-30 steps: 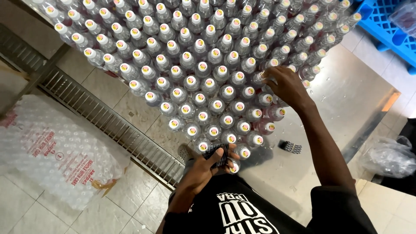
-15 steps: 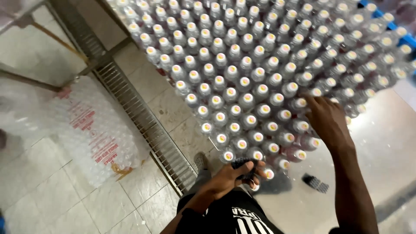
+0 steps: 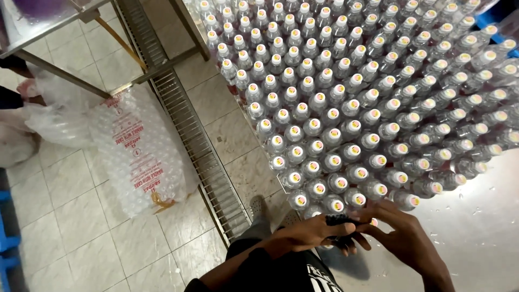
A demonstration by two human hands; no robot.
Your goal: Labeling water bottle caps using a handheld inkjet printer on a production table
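Head view looks down at two hands meeting at the near edge of a shiny tabletop (image 3: 476, 227). Left hand (image 3: 308, 235) grips a small dark stack of labels (image 3: 339, 220). Right hand (image 3: 403, 235) pinches the same stack from the right, fingers curled close. Many clear bottles (image 3: 346, 108) with white caps stand packed together just beyond the hands. A plastic bag (image 3: 135, 151) lies on the floor, far left.

Pale, glossy square floor tiles (image 3: 81, 227) fill the left side; a long metal drain grate (image 3: 189, 130) runs diagonally across them; a clear plastic sack (image 3: 138, 151) of empty bottles lies beside the grate; a metal table frame (image 3: 65, 32) stands at upper left; even light throughout
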